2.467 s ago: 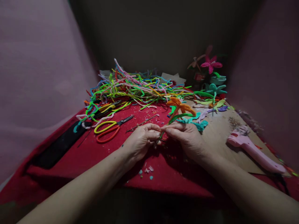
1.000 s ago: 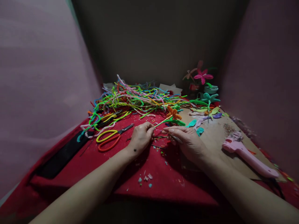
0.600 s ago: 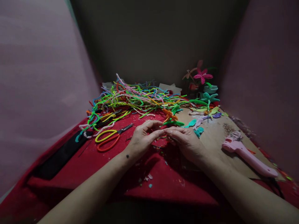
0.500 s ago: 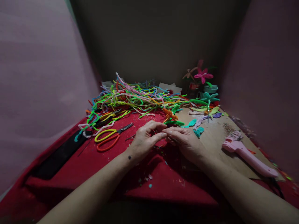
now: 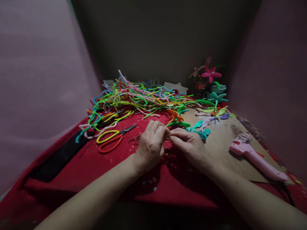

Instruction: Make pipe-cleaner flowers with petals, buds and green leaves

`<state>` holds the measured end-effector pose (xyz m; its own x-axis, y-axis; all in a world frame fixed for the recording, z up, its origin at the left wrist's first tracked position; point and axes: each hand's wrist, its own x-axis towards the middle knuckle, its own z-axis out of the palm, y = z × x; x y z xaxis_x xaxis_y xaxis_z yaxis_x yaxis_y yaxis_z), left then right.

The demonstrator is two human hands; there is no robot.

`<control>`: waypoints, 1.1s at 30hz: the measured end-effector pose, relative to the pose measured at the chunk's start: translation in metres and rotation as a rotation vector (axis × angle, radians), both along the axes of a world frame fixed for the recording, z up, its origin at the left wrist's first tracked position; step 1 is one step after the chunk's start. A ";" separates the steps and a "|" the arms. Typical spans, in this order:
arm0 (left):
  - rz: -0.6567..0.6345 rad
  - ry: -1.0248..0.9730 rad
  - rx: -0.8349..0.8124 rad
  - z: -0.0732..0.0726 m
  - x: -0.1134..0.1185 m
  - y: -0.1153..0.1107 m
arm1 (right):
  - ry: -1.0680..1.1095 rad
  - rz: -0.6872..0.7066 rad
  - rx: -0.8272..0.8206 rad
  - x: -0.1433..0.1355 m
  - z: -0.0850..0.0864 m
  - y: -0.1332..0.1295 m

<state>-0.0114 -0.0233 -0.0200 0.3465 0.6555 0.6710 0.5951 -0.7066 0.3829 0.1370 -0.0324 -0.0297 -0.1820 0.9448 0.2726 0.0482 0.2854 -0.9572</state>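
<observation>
My main worry is the orange pipe-cleaner flower (image 5: 175, 115), which tilts just beyond both hands over the red-covered desk (image 5: 96, 172), its stem running down to the left hand (image 5: 152, 142). Those left fingers look bunched closed around the stem's lower end; the right hand (image 5: 192, 145) has thumb and forefinger drawn together at almost the same spot, but I cannot tell what, if anything, they pinch. With the join hidden from me, too light a hold could let the stem roll and swing the green leaf (image 5: 181, 124) out of line, while too hard a squeeze could kink the wire. I'd also mind the turquoise petals (image 5: 203, 134) just beside the right knuckles, since a sideways sweep could drag them off the board (image 5: 220, 150). The scissors (image 5: 122, 131) lie near the left wrist, blades exposed, so a careless backward reach could nudge or nick.
</observation>
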 end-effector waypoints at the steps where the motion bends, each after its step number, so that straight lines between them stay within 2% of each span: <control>1: 0.024 0.008 0.014 0.000 0.001 -0.002 | 0.036 -0.015 -0.003 -0.001 -0.001 0.000; 3: 0.060 -0.029 -0.065 0.001 0.004 -0.006 | 0.114 -0.033 0.002 -0.003 -0.004 0.000; 7: 0.042 -0.189 -0.455 0.010 0.007 -0.011 | 0.031 -0.084 0.193 -0.002 -0.007 -0.001; 9: -0.034 -0.313 -0.712 0.017 0.007 -0.011 | -0.052 -0.112 0.310 -0.001 -0.006 -0.005; 13: -0.309 -0.572 -1.261 0.027 0.004 -0.006 | -0.164 -0.184 0.484 0.000 -0.002 -0.013; 15: -0.375 -0.632 -1.415 0.026 0.005 -0.005 | -0.209 -0.206 0.562 0.001 0.001 -0.018; 17: -0.412 -0.611 -1.471 0.020 0.007 -0.005 | -0.242 -0.196 0.629 0.002 0.005 -0.022; 19: -0.436 -0.491 -1.406 0.014 0.010 -0.005 | -0.269 -0.156 0.679 0.005 0.009 -0.025; 20: -0.409 -0.405 -1.309 0.012 0.011 -0.003 | -0.287 -0.133 0.694 0.007 0.011 -0.025; 21: -0.333 -0.314 -1.154 0.011 0.011 0.000 | -0.314 -0.107 0.702 0.008 0.013 -0.024; 24: 0.034 -0.028 -0.595 0.012 0.006 0.017 | -0.431 -0.055 0.653 0.014 0.015 -0.019; 25: 0.090 0.074 -0.506 0.013 0.003 0.024 | -0.480 -0.045 0.615 0.016 0.014 -0.017; 29: 0.272 0.416 -0.397 0.010 -0.003 0.045 | -0.708 -0.006 0.532 0.026 0.007 -0.017; 33: 0.287 0.515 -0.423 0.000 -0.003 0.052 | -0.849 0.003 0.541 0.040 -0.002 -0.022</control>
